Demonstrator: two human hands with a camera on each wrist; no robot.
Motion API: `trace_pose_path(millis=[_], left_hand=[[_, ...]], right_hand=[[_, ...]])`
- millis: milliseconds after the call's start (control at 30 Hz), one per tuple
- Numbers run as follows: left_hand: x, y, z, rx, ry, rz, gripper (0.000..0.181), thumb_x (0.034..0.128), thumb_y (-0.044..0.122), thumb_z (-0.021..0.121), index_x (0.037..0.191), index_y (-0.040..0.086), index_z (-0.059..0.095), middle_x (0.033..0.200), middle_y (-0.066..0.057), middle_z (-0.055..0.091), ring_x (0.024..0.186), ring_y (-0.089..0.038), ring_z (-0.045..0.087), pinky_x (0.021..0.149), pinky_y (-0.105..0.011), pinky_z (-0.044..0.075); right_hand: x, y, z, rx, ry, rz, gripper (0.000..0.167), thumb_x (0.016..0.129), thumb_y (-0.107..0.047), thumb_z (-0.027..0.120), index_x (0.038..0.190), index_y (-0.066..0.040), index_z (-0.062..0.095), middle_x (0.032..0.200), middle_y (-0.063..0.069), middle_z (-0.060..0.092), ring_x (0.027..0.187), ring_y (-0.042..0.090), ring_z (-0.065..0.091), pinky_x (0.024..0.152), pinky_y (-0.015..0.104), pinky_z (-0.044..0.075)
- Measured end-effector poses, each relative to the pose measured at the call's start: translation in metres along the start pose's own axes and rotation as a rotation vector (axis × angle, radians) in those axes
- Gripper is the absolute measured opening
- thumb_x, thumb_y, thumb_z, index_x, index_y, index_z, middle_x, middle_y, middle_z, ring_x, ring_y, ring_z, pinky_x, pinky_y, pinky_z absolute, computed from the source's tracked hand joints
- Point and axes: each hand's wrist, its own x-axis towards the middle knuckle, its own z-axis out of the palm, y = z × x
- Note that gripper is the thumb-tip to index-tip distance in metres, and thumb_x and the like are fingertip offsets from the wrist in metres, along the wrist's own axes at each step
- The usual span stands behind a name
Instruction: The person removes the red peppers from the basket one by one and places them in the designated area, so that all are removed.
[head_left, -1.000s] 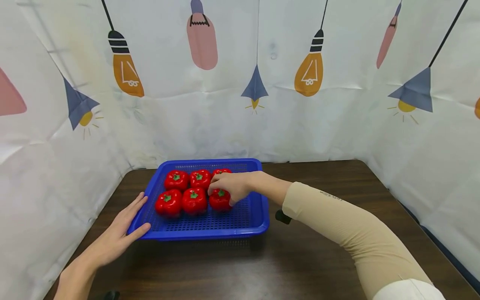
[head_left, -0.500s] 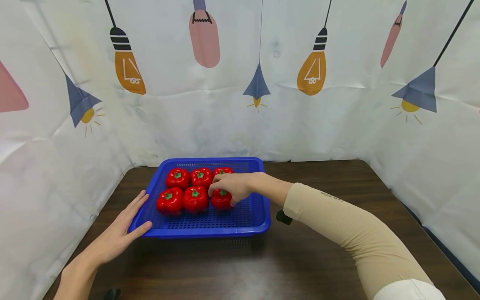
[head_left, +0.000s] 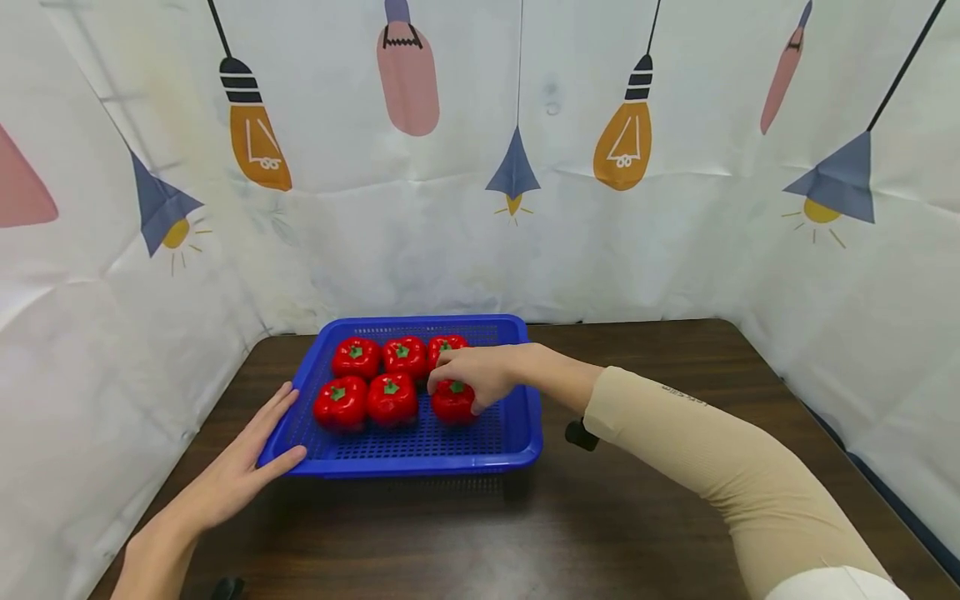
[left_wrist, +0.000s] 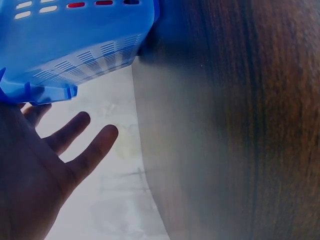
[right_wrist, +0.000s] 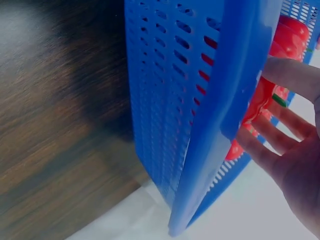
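Note:
A blue perforated basket (head_left: 412, 467) stands on the table, with several red bell peppers in two rows inside. My right hand (head_left: 483, 372) reaches over the right rim and grips the bell pepper (head_left: 453, 406) at the front right, thumb on the near side and fingers on the far side. In the right wrist view this bell pepper (right_wrist: 257, 102) shows its green stem between thumb and fingers. At the basket's left rim my left hand (head_left: 236, 467) lies with straight, spread fingers; its thumb rests by the front left corner. The left wrist view shows those fingers beneath the rim (left_wrist: 50, 94).
Other bell peppers sit to the left, such as the front middle one (head_left: 392, 400) and the back left one (head_left: 356, 358). The dark wooden table (head_left: 675, 367) extends right and in front. A printed white curtain (head_left: 420, 250) hangs behind and at both sides.
My right hand has shifted slightly right with the front right bell pepper, widening the gap to the middle one. The left hand and the other peppers stay put.

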Motion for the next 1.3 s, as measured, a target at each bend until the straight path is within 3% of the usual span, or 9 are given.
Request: trace_pose_path(millis=[200,333,400,567,867,967,1067,1167,1300], left_hand=[[-0.003,0.000,0.000,-0.007,-0.016,-0.035,0.080,0.1018,0.021,0.063,0.166,0.023,0.016,0.172,-0.006,0.003,0.152,-0.045,0.009,0.107,-0.010,0.007],[-0.003,0.001,0.000,-0.023,-0.021,-0.049,0.080,0.1019,0.022,0.063,0.166,0.024,0.016,0.172,-0.006,0.003,0.152,-0.046,0.009,0.115,-0.022,0.009],[-0.003,0.001,-0.001,-0.035,-0.022,-0.048,0.080,0.1018,0.021,0.063,0.167,0.023,0.016,0.172,-0.007,0.002,0.151,-0.049,0.009,0.121,-0.041,0.011],[-0.002,0.002,-0.002,-0.045,-0.026,-0.059,0.080,0.1023,0.022,0.062,0.167,0.024,0.015,0.172,-0.009,0.002,0.151,-0.050,0.009,0.120,-0.050,0.008],[0.000,0.001,0.001,-0.024,-0.010,-0.005,0.080,0.1000,0.018,0.065,0.166,0.019,0.019,0.171,-0.012,0.006,0.149,-0.053,0.012,0.106,-0.010,0.008],[0.000,0.000,0.002,-0.024,-0.005,0.000,0.080,0.0995,0.017,0.065,0.166,0.019,0.020,0.171,-0.012,0.006,0.149,-0.053,0.013,0.107,-0.010,0.008],[0.000,-0.001,0.002,-0.024,0.006,0.005,0.080,0.0989,0.017,0.066,0.166,0.018,0.021,0.171,-0.013,0.007,0.149,-0.055,0.011,0.122,-0.041,0.009],[0.000,-0.001,0.002,-0.007,0.022,0.015,0.080,0.0978,0.018,0.067,0.165,0.015,0.023,0.170,-0.017,0.008,0.148,-0.056,0.008,0.112,-0.074,0.006],[0.000,-0.002,0.003,0.017,0.043,0.026,0.079,0.0969,0.019,0.067,0.164,0.013,0.026,0.170,-0.019,0.010,0.147,-0.056,0.007,0.106,-0.080,0.004]], right_hand=[[-0.014,0.001,-0.004,0.020,0.022,-0.006,0.059,0.089,-0.006,0.078,0.142,-0.020,0.057,0.147,0.002,0.045,0.133,0.017,0.044,0.095,0.029,0.049],[-0.026,0.000,-0.008,0.034,0.042,-0.006,0.059,0.089,-0.006,0.078,0.141,-0.021,0.057,0.149,0.003,0.044,0.138,0.020,0.041,0.095,0.029,0.049],[-0.033,0.000,-0.011,0.044,0.057,-0.008,0.058,0.089,-0.006,0.077,0.141,-0.021,0.057,0.149,0.003,0.044,0.138,0.021,0.041,0.094,0.030,0.049],[-0.050,0.000,-0.019,0.046,0.102,-0.026,0.057,0.088,-0.008,0.078,0.140,-0.021,0.058,0.145,0.002,0.047,0.134,0.019,0.043,0.093,0.029,0.050],[-0.082,0.006,-0.028,0.079,0.146,-0.029,0.059,0.088,-0.006,0.078,0.141,-0.019,0.057,0.148,0.003,0.045,0.134,0.021,0.043,0.092,0.030,0.052],[-0.093,0.009,-0.030,0.077,0.185,-0.052,0.059,0.086,-0.003,0.078,0.140,-0.016,0.058,0.146,0.004,0.047,0.132,0.022,0.045,0.093,0.032,0.052],[-0.104,0.014,-0.031,0.093,0.222,-0.068,0.059,0.085,0.000,0.076,0.140,-0.014,0.058,0.144,0.004,0.048,0.131,0.021,0.045,0.092,0.032,0.052],[-0.115,0.018,-0.032,0.133,0.248,-0.072,0.060,0.085,0.001,0.076,0.140,-0.014,0.058,0.145,0.002,0.048,0.133,0.021,0.044,0.092,0.031,0.052],[-0.128,0.023,-0.034,0.162,0.290,-0.069,0.060,0.084,0.000,0.078,0.139,-0.014,0.058,0.147,0.004,0.047,0.134,0.024,0.045,0.094,0.034,0.052]])
